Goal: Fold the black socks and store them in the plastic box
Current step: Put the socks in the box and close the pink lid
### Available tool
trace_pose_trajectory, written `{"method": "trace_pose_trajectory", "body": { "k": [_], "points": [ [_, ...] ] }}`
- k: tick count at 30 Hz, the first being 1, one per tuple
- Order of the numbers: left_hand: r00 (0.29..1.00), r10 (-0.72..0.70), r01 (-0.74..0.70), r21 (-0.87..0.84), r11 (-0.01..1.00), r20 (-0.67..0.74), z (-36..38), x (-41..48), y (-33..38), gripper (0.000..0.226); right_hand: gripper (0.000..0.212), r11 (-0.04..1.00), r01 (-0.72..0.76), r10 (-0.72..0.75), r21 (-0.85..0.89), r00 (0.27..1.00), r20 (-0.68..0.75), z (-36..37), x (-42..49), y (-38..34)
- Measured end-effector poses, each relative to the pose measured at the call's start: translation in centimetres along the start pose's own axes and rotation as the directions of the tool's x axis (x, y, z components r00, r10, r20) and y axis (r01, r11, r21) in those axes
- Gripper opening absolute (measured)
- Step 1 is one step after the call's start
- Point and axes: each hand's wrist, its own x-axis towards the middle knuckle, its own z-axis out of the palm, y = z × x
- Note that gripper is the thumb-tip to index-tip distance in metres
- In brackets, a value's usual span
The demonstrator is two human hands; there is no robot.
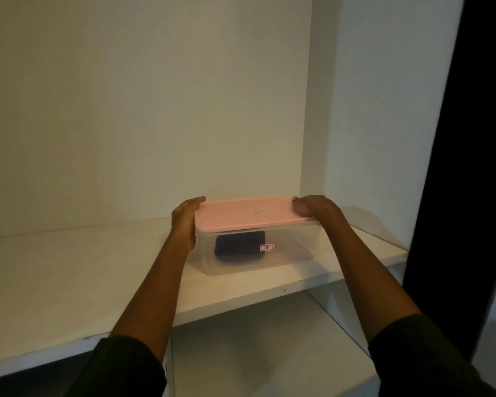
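A clear plastic box [292,253] with a pink lid [252,214] stands on a white shelf. Through its front wall I see the folded black socks [239,247] lying inside, beside a small label marked 18. My left hand [185,222] grips the box's left end, thumb on the lid's edge. My right hand [317,207] grips the right end at the lid's far corner. Both forearms reach forward from dark sleeves.
The white shelf [83,276] runs wide to the left of the box, with white walls behind and to the right. A lower compartment [269,353] opens below the shelf. A dark vertical panel [455,167] stands at the right.
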Motion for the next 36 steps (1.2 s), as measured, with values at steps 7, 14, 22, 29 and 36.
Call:
{"method": "trace_pose_trajectory", "body": {
  "k": [7,14,22,29,36],
  "points": [
    [0.997,0.016,-0.01,0.073,0.997,-0.078,-0.3,-0.5,1.1,0.044,0.048,1.0,0.011,-0.011,0.001,0.999,0.037,0.4,-0.1,0.1],
    [0.985,0.104,-0.146,0.352,0.925,0.136,0.2,-3.2,1.2,0.073,0.048,1.0,0.012,-0.012,-0.002,1.0,0.023,-0.1,-0.2,-0.1],
    [0.974,0.041,-0.14,0.454,0.88,0.221,-0.2,-3.8,1.9,0.089,0.053,1.0,0.024,-0.024,-0.015,1.0,-0.004,0.1,0.0,-0.2],
    [0.957,0.021,-0.191,0.573,0.797,0.289,-0.2,-4.4,2.4,0.088,0.053,0.998,0.045,-0.044,-0.039,0.999,0.023,0.5,1.0,0.0],
    [0.977,0.023,-0.122,0.47,0.874,0.211,-0.3,-4.3,1.7,0.083,0.052,0.999,0.031,-0.03,-0.019,0.998,0.047,0.4,0.0,-0.1]
  ]
}}
